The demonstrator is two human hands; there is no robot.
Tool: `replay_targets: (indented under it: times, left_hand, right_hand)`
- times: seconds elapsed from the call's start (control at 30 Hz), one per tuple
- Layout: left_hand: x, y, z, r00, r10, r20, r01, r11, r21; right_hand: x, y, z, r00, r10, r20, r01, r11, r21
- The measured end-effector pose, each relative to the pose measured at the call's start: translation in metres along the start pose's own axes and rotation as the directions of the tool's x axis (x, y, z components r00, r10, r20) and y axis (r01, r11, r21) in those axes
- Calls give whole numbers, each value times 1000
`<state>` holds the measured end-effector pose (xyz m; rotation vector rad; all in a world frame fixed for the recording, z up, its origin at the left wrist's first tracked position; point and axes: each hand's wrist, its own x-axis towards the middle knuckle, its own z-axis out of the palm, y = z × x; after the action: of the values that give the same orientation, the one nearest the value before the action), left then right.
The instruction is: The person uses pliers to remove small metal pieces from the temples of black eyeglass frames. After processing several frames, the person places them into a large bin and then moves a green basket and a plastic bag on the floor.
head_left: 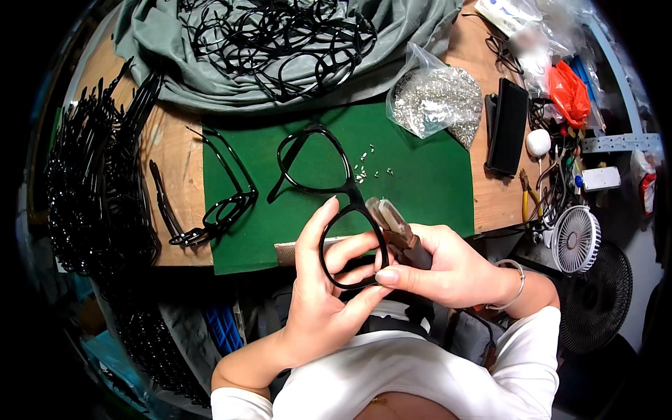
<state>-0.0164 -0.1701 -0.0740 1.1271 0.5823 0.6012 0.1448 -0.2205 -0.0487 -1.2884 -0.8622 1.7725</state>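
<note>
My left hand (323, 287) is closed around the lower rim of a black eyeglass frame (353, 199), fingers behind it and thumb at its near edge. The frame is tilted over the green mat (259, 241), one temple arm pointing away to the left. In my right hand (448, 269) is a pair of pliers (397, 227) with a metal head and dark handles, its jaws close to the frame's bridge. My right thumb and fingertips also meet the rim. Several tiny metal pieces (361, 168) lie loose on the mat just beyond.
More black glasses (238, 203) stand left on the mat, beside a large pile of black frames (98, 175). A grey cloth (154, 70) holds tangled frames at the back. A bag of small metal parts (434, 98), a phone (509, 126) and a small fan (576, 240) are on the right.
</note>
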Motion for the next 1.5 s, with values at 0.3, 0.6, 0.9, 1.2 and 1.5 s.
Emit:
replay_targets:
  times: [0.3, 0.6, 0.9, 1.2, 1.5]
  left_hand:
    - [-5, 14, -14, 1000, -15, -4, 15, 999, -31]
    - [-5, 18, -22, 997, -41, 66, 45, 997, -62]
    - [-1, 12, -17, 995, -75, 70, 79, 995, -56]
    - [5, 15, -10, 987, -158, 21, 158, 987, -28]
    - [-6, 1, -23, 987, -91, 134, 95, 995, -25]
  right_hand:
    - [0, -14, 2, 995, 96, 31, -98, 993, 70]
    - [-9, -28, -11, 878, 360, 316, -194, 871, -452]
    - [-2, -17, -8, 948, 251, 197, -53, 733, -678]
    - [-5, -20, -22, 912, 355, 205, -190, 809, -557]
    - [8, 51, -52, 979, -199, -47, 71, 544, -836]
